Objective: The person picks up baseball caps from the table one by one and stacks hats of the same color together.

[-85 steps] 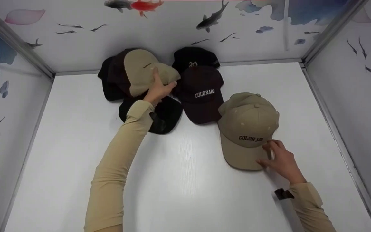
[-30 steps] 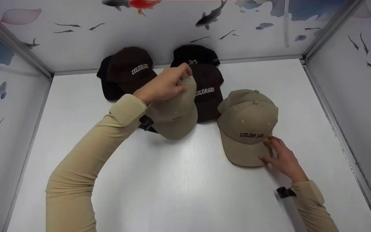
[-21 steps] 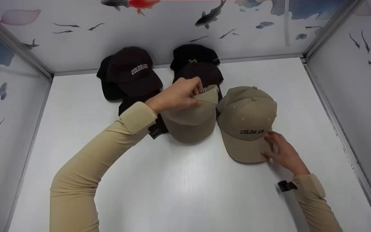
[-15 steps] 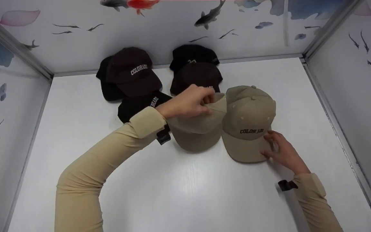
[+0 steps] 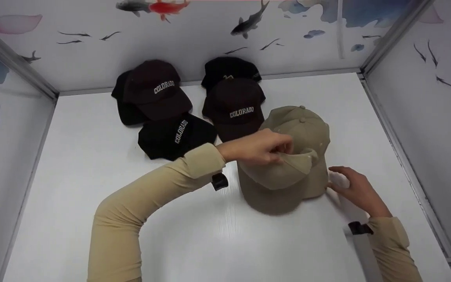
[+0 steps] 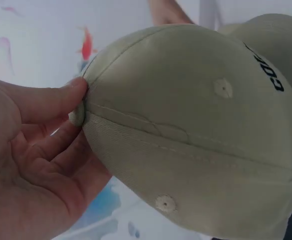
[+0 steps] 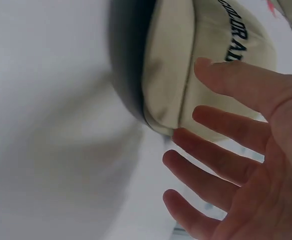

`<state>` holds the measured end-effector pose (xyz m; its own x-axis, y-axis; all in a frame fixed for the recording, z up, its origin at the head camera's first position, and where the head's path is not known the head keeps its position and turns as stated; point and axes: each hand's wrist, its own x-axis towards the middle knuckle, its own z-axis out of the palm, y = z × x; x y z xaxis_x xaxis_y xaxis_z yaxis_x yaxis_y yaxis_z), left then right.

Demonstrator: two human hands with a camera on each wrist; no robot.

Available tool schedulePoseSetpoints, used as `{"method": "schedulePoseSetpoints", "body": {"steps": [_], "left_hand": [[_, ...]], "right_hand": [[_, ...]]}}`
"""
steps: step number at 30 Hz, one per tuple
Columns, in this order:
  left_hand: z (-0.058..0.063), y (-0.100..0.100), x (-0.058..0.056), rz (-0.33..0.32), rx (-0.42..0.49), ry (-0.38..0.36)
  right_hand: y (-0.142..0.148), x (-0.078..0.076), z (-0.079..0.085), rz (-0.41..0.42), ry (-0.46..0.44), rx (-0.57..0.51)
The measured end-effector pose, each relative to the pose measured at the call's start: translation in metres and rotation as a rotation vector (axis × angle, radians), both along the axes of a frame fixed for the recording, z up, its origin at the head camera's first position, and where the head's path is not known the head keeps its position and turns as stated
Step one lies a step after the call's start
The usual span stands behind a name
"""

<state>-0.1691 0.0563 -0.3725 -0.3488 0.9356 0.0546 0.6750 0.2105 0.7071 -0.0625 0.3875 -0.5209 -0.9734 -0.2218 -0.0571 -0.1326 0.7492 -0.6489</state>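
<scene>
My left hand (image 5: 262, 147) pinches a khaki baseball cap (image 5: 274, 176) by the button at its crown. The left wrist view shows thumb and fingers (image 6: 51, 102) at that button, with the cap's dark lettering at far right. In the head view the held cap overlaps a second khaki cap (image 5: 305, 133) lying on the table, hiding much of its front. My right hand (image 5: 360, 192) is beside that second cap's right edge, fingers spread and relaxed. The right wrist view has its fingertips (image 7: 185, 137) close to the cap's brim and lettered front.
At the back left sit a maroon COLORADO cap (image 5: 157, 92) on a black one and another black cap (image 5: 170, 137). Right of them, a maroon cap (image 5: 235, 107) overlaps a black cap (image 5: 231, 70) against the back wall. Walls enclose the white table (image 5: 194, 243) at back and sides.
My left hand has lifted the khaki cap off the back-left pile and carried it right, over the other khaki cap. My right hand has come off that cap's edge and opened.
</scene>
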Motion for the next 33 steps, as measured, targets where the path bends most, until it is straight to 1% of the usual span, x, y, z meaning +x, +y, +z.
{"method": "schedulePoseSetpoints", "body": {"steps": [3,5,7,11,13,15,18,21,24,28,29,31,33], "left_hand": [[-0.013,0.017,0.001,-0.016,0.047,-0.044],[-0.021,0.026,0.001,-0.001,0.075,-0.069],[-0.026,0.036,-0.002,0.017,0.096,-0.088],[-0.028,0.059,-0.009,0.051,0.095,-0.096],[-0.028,0.071,-0.014,0.062,0.076,-0.084],[-0.03,0.082,-0.018,0.07,0.054,-0.058],[-0.037,0.095,-0.024,0.092,0.011,-0.004],[-0.046,0.104,-0.031,0.133,-0.042,0.064],[-0.055,0.11,-0.036,0.204,-0.148,0.147],[-0.064,0.116,-0.04,0.3,-0.335,0.231],[-0.066,0.117,-0.041,0.317,-0.365,0.238],[-0.068,0.119,-0.041,0.34,-0.399,0.256],[-0.069,0.118,-0.042,0.34,-0.387,0.269]], "right_hand": [[0.008,0.004,0.01,-0.018,0.002,0.018],[0.012,0.004,0.015,-0.024,0.001,0.028],[0.015,0.005,0.019,-0.031,0.001,0.034],[0.022,0.009,0.024,-0.041,-0.002,0.057],[0.027,0.012,0.025,-0.049,-0.011,0.071],[0.031,0.014,0.026,-0.053,-0.023,0.082],[0.035,0.018,0.024,-0.052,-0.046,0.095],[0.036,0.019,0.019,-0.039,-0.077,0.09],[0.036,0.021,0.015,-0.031,-0.119,0.082],[0.034,0.022,0.01,-0.028,-0.16,0.079],[0.034,0.023,0.009,-0.026,-0.161,0.078],[0.033,0.024,0.007,-0.024,-0.161,0.074],[0.033,0.025,0.005,-0.023,-0.159,0.065]]}}
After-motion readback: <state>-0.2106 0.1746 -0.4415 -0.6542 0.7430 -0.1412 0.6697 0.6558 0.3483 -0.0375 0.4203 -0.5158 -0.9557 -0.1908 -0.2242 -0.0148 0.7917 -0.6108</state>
